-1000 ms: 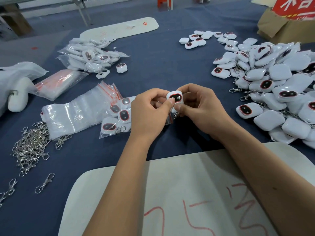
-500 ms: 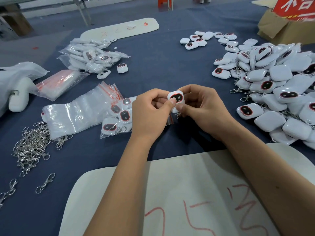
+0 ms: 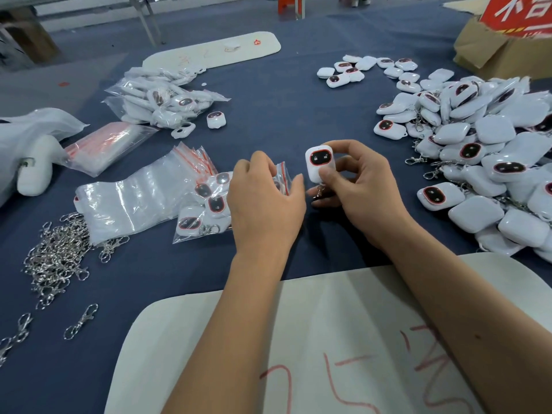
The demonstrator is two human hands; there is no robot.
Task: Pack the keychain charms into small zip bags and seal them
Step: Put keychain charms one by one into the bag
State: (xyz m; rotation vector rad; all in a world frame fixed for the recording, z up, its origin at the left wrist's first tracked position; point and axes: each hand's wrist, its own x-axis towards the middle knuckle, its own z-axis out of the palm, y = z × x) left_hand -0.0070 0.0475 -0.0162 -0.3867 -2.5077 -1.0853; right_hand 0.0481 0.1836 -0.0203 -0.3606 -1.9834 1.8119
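A loose heap of silver lobster clasps (image 3: 55, 255) is lying at the left edge of the blue tabletop (image 3: 283, 115), with a few stray clasps nearer the camera. Just right of it, a stack of empty small zip bags (image 3: 131, 201) with red seal strips is waiting, and a second pack of bags (image 3: 104, 144) is sitting behind it. Further back, a pile of already bagged charms (image 3: 161, 100) is resting, with 2 loose charms beside it.

Toward the middle, the left hand (image 3: 265, 198) is reaching over a zip bag (image 3: 209, 204) that is already holding several white charms; its fingers are curled at the bag's red-striped mouth and appear to be pinching it, though the contact itself is hidden behind the hand. Just beside it, the right hand (image 3: 355, 186) is gripping 1 white keychain charm (image 3: 319, 162) upright between thumb and fingers, its dark red-ringed face turned to the camera and its clasp dangling below.

On the right, a large heap of unpacked charms (image 3: 484, 162) is spreading across the tabletop, with a smaller scatter behind it and a cardboard box (image 3: 490, 52) in the far corner.

Judging by these piles, the task is only partly done: some bags are filled, the current bag is open and taking charms, and most of the charms are still waiting to be bagged and sealed.
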